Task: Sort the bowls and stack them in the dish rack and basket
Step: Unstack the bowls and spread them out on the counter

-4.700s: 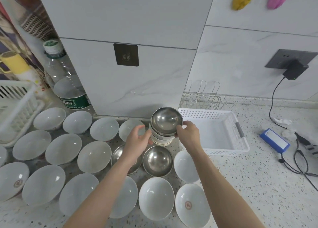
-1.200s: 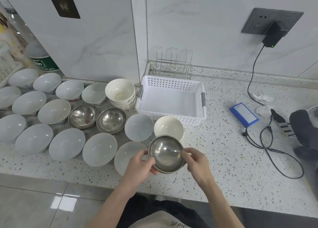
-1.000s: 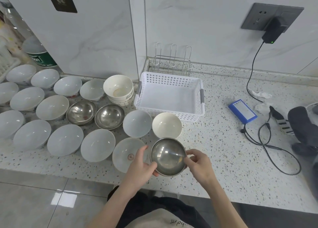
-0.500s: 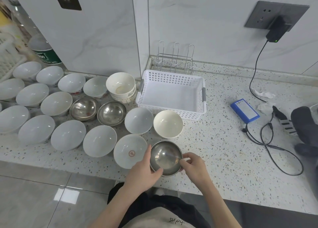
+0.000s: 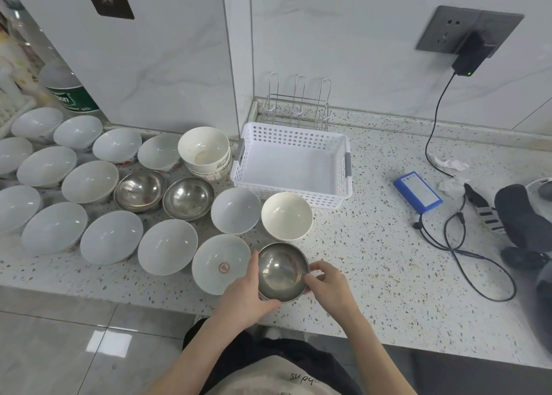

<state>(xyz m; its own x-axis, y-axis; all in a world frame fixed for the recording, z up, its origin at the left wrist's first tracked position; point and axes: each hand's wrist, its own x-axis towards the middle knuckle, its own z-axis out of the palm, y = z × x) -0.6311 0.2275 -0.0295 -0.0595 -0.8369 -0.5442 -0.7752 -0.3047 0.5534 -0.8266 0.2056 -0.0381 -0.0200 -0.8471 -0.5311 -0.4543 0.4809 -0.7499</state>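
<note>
Steel bowl (image 5: 283, 271) upright at the counter's near edge, gripped by left hand (image 5: 245, 293) and right hand (image 5: 327, 284) on opposite rim sides, white basket (image 5: 294, 167) straight beyond it, past the cream bowl (image 5: 286, 215).

The scene is bright and evenly lit, with cool, diffuse light and no harsh shadows. Soft, short shadows sit under the steel bowl (image 5: 283, 272) held in the grip and under the white bowls (image 5: 110, 236) to its left. The steel bowl shows a pale streak of glare inside. Below and left of the grip, the floor (image 5: 107, 341) carries a bright square reflection of an overhead light. The wall (image 5: 343, 36) beyond the grip has a faint sheen. Wide-angle distortion bends the bench (image 5: 388, 275) edge and stretches things at the far left and right margins, where detail softens. The centre is sharp.
</note>
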